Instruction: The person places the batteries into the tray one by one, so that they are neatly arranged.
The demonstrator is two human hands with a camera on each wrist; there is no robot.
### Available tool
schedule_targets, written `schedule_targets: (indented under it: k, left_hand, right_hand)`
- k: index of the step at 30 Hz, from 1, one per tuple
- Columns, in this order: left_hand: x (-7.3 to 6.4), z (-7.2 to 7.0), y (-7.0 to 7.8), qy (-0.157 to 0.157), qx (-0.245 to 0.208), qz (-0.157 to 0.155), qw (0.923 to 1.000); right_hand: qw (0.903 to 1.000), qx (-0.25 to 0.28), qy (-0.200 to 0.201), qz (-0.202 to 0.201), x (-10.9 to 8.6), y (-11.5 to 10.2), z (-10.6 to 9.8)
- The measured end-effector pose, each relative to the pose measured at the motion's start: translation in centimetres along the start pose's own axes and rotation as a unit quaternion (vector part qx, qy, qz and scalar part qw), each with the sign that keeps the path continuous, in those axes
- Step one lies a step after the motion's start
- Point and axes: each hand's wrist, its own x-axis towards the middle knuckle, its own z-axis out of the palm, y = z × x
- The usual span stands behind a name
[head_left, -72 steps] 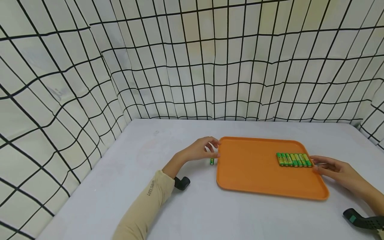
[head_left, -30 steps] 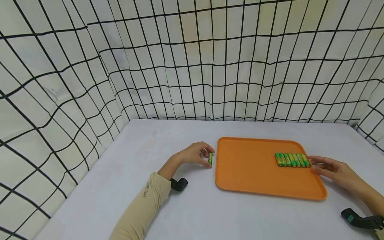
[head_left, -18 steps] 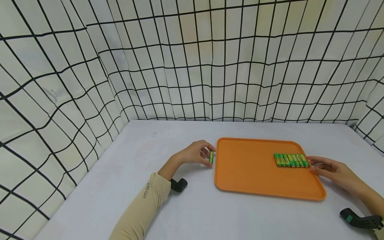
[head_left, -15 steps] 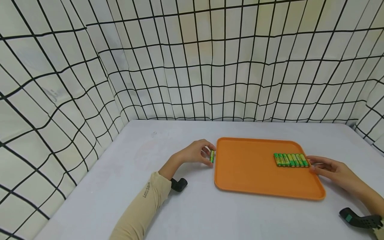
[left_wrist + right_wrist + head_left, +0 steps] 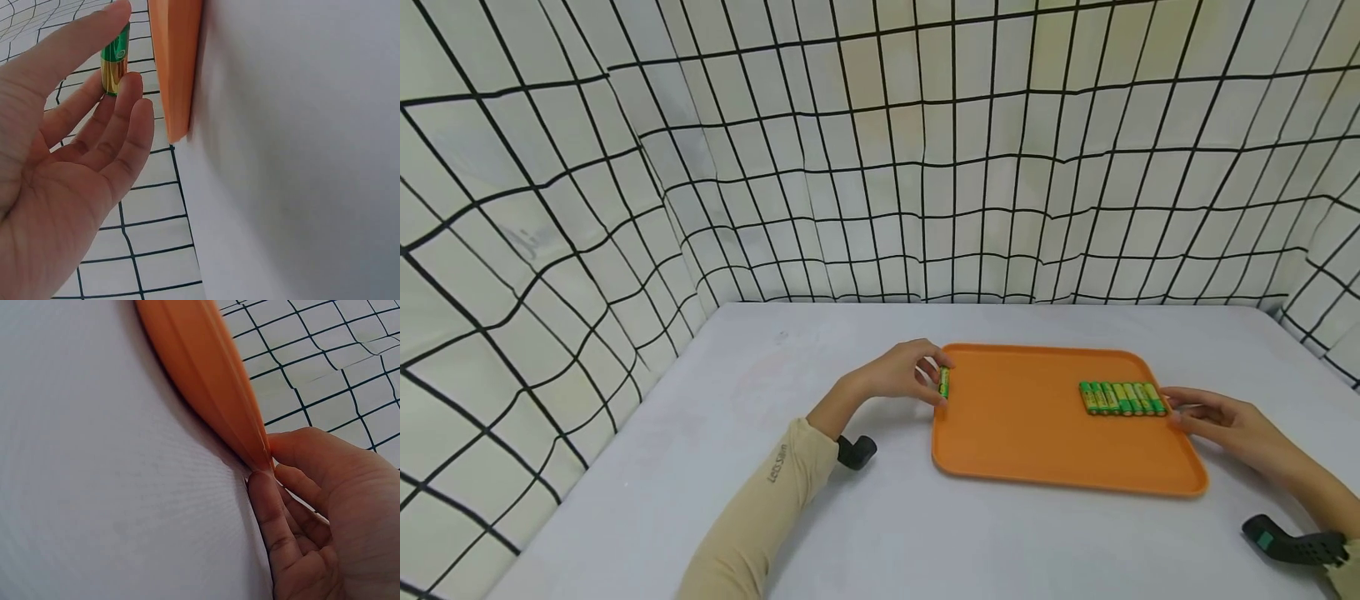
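In the head view, my left hand [image 5: 898,372] pinches one small green and gold battery [image 5: 943,382] between thumb and fingertips. The battery is upright in the grip, over the left rim of an orange tray [image 5: 1015,437]. The left wrist view shows the green and gold battery [image 5: 115,62] beside the tray's edge [image 5: 175,62]. A side-by-side row of several green batteries [image 5: 1122,398] lies on the tray near its right rim. My right hand [image 5: 1228,423] holds that rim; in the right wrist view, the thumb and a finger meet the tray's edge [image 5: 206,369].
The tray lies on a white-covered table [image 5: 760,442]. Black netting [image 5: 880,167] over pale sheeting rises behind the table and on both sides. Each wrist carries a black camera mount, such as the right wrist's mount [image 5: 1292,543].
Earlier my left hand reached for the single battery on the table left of the tray and took it. Now that battery is over the tray's left rim. My right hand has stayed at the right rim.
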Motion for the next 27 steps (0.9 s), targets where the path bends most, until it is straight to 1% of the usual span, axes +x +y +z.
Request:
schedule_targets:
  k: [9, 16, 23, 27]
  left_hand:
    - [1.3, 0.3, 0.8, -0.009, 0.0, 0.008, 0.9999]
    - [2.3, 0.4, 1.6, -0.014, 0.005, 0.027, 0.9995]
    - [3.5, 0.8, 2.4, -0.026, -0.002, 0.05, 0.9984]
    - [4.0, 1.2, 2.8, -0.027, -0.003, 0.058, 0.998]
  right_hand:
    - [1.0, 0.004, 0.004, 0.001, 0.0, 0.0, 0.1]
    - [0.9998, 0.01, 0.007, -0.014, -0.1, -0.1, -0.2]
    - [0.9998, 0.018, 0.003, -0.002, -0.2, -0.1, -0.2]
    - [0.9997, 0.019, 0.007, -0.013, -0.1, -0.1, -0.1]
